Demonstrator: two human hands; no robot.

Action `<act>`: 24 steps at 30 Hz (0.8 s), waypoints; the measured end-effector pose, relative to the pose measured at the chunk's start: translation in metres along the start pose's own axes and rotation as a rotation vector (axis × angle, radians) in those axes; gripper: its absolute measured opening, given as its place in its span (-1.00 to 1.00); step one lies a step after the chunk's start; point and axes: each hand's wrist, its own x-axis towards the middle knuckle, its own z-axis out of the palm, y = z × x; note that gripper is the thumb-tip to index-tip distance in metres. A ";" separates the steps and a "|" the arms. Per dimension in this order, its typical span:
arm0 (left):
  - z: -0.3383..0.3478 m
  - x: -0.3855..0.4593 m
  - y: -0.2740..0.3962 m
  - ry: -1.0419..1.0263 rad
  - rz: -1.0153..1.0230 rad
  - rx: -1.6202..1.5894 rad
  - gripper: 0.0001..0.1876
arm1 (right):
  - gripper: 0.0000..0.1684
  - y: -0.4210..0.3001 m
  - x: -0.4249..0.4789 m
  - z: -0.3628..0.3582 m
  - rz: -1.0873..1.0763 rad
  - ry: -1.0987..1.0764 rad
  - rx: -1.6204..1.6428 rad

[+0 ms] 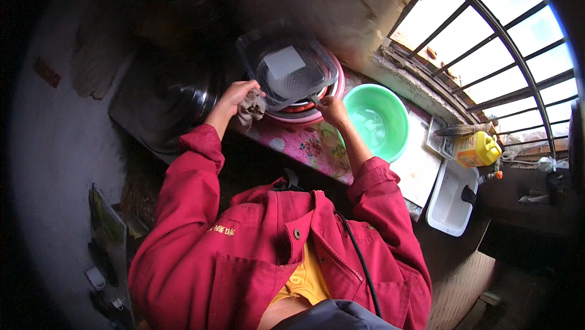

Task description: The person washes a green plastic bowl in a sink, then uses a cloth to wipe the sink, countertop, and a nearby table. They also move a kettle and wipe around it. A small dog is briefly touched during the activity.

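My left hand [238, 97] grips a crumpled grey cloth [252, 107] beside the near left corner of a clear plastic container or lid [297, 78]. A blank-looking white label [284, 61] sits on this clear piece, which rests over a stack of red and pink basins [339, 84]. At its near right corner, my right hand [333, 110] has its fingers closed on a small grey piece [315, 99]; whether that belongs to the clear plastic is unclear. Just right of this hand stands a light green plastic basin [396, 122] with what looks like water inside.
A floral pink cloth [297, 143] covers the table. To the right are a white board [415, 170], a white sink [450, 218] and a yellow plastic jug [480, 149]. A barred window [484, 42] is above. At left, a dark, shiny rounded object [196, 97] sits in shadow.
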 end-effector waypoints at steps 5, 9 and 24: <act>-0.009 0.043 -0.046 -0.031 -0.111 0.070 -0.81 | -0.67 0.023 -0.039 -0.034 0.018 0.126 0.306; 0.001 0.051 -0.051 -0.049 -0.137 0.024 -0.82 | -0.69 0.094 -0.103 -0.066 0.273 0.311 0.260; -0.052 0.090 -0.090 0.273 -0.187 -0.131 -0.50 | -0.39 0.154 -0.165 -0.038 0.854 0.782 -0.184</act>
